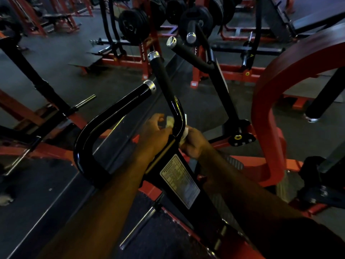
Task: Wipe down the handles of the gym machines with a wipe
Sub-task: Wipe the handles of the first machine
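A black handle bar (169, 86) with a silver end cap rises from the machine's black arm (179, 176) in the middle of the head view. A white wipe (170, 122) wraps the bend at the bar's base. My left hand (155, 129) pinches the wipe on the left side of the bar. My right hand (192, 144) grips the wipe's other end on the right side. A second glossy black curved handle (104, 124) loops out to the left, untouched. Another black grip (188, 53) stands farther back.
A red machine frame (265, 116) curves up on the right. Black weight plates (133, 25) hang on racks at the back. Chrome plate pegs (138, 227) stick out near my forearms. Red and black machines stand on the dark rubber floor (115, 79) all around.
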Available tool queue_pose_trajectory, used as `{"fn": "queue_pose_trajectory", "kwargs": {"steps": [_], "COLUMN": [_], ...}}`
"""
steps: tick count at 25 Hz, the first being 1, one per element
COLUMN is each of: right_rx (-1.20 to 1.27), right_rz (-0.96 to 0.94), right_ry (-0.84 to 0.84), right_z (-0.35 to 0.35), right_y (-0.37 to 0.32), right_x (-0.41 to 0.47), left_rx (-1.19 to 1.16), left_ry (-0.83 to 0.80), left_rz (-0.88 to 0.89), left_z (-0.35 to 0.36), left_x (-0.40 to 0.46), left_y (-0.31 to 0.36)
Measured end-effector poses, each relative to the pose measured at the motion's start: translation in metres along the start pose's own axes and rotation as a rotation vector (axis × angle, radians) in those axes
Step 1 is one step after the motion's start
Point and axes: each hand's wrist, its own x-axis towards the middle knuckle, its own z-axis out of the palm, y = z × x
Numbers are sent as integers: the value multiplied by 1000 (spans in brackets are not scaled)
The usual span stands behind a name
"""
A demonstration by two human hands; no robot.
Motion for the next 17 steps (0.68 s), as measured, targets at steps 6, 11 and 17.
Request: {"fn": "queue_pose_trajectory", "kwargs": {"steps": [6, 11, 17], "right_rx": [-86, -607, -1311], "right_rz": [-53, -526, -1105], "right_ry": [-87, 238, 554], "right_z": [-4, 46, 19], "right_y": [-18, -94, -25], "right_x": [17, 40, 3], "left_rx": [92, 400, 415], "left_ry": [-22, -29, -97], "left_rz": [38, 144, 110], "left_z": [1, 11, 12], "left_x": [4, 6, 11], "left_y": [0, 1, 3]}}
